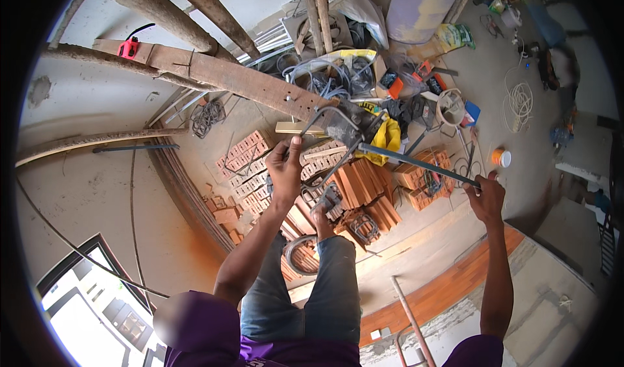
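Note:
My left hand (286, 172) is closed, thumb up, on a thin dark steel rod (349, 118) bent into an angular, loop-like shape. The rod's upper corner lies at the end of a wooden plank (240, 84) that has nails and pegs in it. My right hand (487, 199) is wrapped round the near end of a long dark bending bar (419, 161), out to the right. The bar's other end meets the bent rod near its right corner; whether it hooks round the rod is too small to tell. My foot (320, 211) rests below, by the bricks.
Stacked hollow bricks (367, 182) lie beneath my hands. Wooden poles (153, 13) rise at the upper left, beside a red tape measure (128, 48) on the plank. A bucket (450, 107), a coiled white cable (518, 107) and an orange-and-white tub (500, 157) stand or lie to the right.

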Demonstrator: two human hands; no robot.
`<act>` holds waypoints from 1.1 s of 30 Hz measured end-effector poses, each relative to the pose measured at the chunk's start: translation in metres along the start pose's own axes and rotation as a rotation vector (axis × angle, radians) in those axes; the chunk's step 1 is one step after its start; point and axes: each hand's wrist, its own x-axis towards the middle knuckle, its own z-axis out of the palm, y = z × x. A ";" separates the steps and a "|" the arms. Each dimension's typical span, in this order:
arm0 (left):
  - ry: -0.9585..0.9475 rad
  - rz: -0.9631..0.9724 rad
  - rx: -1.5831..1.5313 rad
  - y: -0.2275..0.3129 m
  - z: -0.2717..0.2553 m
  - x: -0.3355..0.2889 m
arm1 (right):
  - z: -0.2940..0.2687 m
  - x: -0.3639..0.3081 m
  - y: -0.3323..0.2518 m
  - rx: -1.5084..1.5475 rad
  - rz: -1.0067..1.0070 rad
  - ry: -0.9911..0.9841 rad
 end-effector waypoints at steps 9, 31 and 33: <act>-0.060 0.044 0.055 -0.002 -0.006 0.010 | -0.005 -0.024 -0.026 0.008 0.115 -0.025; -0.365 0.648 0.926 0.049 0.026 -0.039 | -0.022 0.013 0.010 -0.004 -0.014 -0.008; -0.420 0.370 0.859 0.039 0.026 -0.040 | -0.018 0.022 0.008 0.029 -0.026 -0.008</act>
